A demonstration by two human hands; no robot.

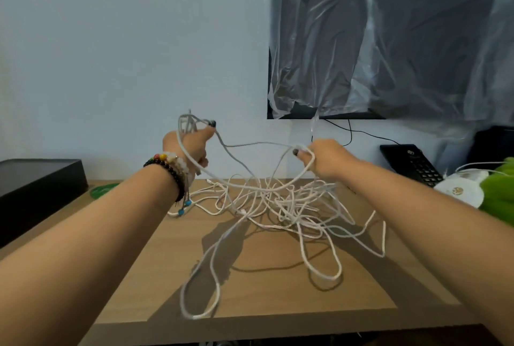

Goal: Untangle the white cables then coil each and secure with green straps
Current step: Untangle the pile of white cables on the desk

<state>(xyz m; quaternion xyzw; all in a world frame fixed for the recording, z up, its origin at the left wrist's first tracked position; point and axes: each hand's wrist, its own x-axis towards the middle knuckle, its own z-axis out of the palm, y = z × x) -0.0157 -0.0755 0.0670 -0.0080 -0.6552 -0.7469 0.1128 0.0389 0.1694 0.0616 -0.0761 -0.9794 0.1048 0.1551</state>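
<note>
Left hand (189, 148), frame centre-left, fist closed round bunch of thin white cable loops (187, 123). Right hand (322, 158), centre-right, pinches single strand. Tangled white cables (278, 204) heaped on wooden bench (278, 290), frame centre; loops trail toward near edge. Green strap (104, 189) at left, beside black box (36, 187). Judgement: untangling underway. Lift strand slowly, follow it to knot, avoid yanking; tension tightens snarl.

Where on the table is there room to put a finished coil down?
Bare wood shows on the light wooden table between the left forearm and the tangled white cables, and along the front edge. The middle is crowded with cable loops; the right back corner holds a white round object.
</note>
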